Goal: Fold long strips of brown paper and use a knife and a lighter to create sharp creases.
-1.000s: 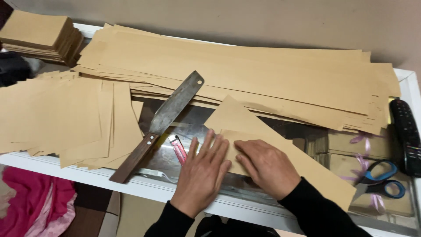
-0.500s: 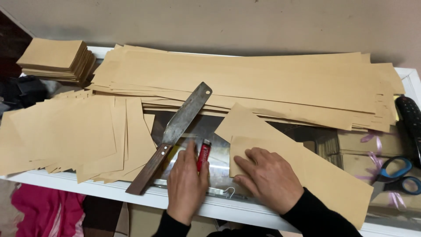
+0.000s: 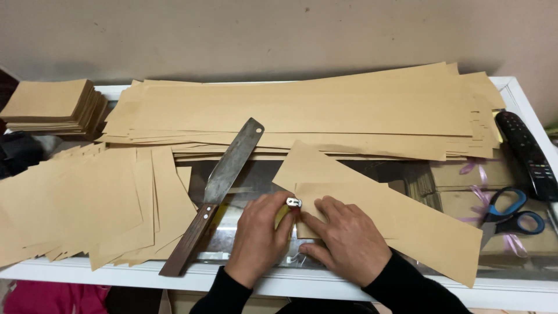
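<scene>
Brown paper strip [image 3: 401, 218] lies diagonally on the desk [image 3: 511, 293], its near-left end folded and pressed flat under the right hand [image 3: 347, 241], whose fingers are spread open on the sheet. Left hand [image 3: 258, 238] is clenched around a small tool with a metal tip [image 3: 293, 202], the tip touching the paper's folded edge just beside the right index finger. A long flat blade with a wooden handle [image 3: 216, 189] lies to the left, apart from both hands. Stacked long paper sheets [image 3: 302, 110] sit behind; blue-handled scissors [image 3: 511, 214] and a black remote [image 3: 526, 154] lie at right.
</scene>
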